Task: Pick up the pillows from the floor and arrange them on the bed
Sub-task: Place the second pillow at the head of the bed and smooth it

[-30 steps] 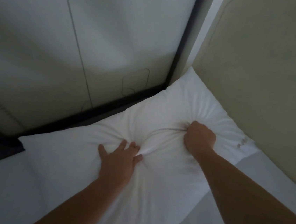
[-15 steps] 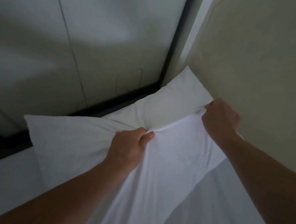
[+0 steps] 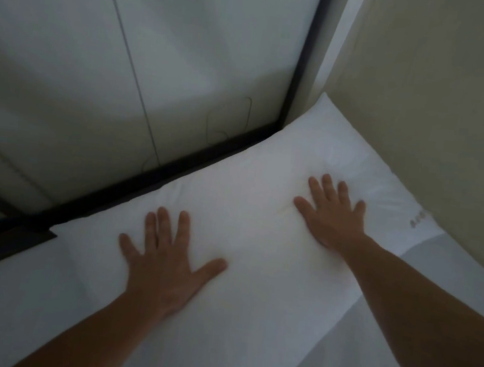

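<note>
A white pillow (image 3: 261, 215) lies flat on the bed (image 3: 427, 337), pushed into the corner between the dark bed frame and the beige wall. My left hand (image 3: 166, 268) rests palm down on the pillow's near left part, fingers spread. Farther right, my right hand (image 3: 331, 215) also presses flat on the pillow with fingers apart. Neither hand holds anything. A small printed mark (image 3: 417, 221) shows on the pillow's right end. No other pillow is in sight.
A black frame edge (image 3: 157, 186) runs diagonally along the pillow's far side. Beyond it stand pale grey-white panels (image 3: 127, 66) with a thin seam. The beige wall (image 3: 437, 99) closes off the right side. White sheet covers the near bed.
Both hands had the pillow bunched in closed fists and lifted it. Now the pillow lies flat in the corner and both hands have let go and spread open on top.
</note>
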`<action>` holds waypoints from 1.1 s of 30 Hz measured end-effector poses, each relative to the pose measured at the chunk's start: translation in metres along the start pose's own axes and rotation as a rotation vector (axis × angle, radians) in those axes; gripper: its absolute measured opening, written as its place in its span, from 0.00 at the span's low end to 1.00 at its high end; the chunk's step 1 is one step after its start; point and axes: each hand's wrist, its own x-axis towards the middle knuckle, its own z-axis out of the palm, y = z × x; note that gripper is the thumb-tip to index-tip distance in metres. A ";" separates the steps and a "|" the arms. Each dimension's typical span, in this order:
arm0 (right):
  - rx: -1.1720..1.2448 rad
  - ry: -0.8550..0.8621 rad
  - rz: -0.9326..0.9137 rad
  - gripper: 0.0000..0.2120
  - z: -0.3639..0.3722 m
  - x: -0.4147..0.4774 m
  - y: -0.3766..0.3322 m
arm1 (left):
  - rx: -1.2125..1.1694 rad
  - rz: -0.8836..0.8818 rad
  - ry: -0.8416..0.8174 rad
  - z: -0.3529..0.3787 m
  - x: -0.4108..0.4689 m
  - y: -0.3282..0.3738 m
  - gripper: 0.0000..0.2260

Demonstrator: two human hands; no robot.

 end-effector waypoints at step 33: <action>0.053 0.177 0.121 0.33 -0.020 -0.045 0.008 | 0.079 0.072 0.152 -0.008 -0.033 0.013 0.36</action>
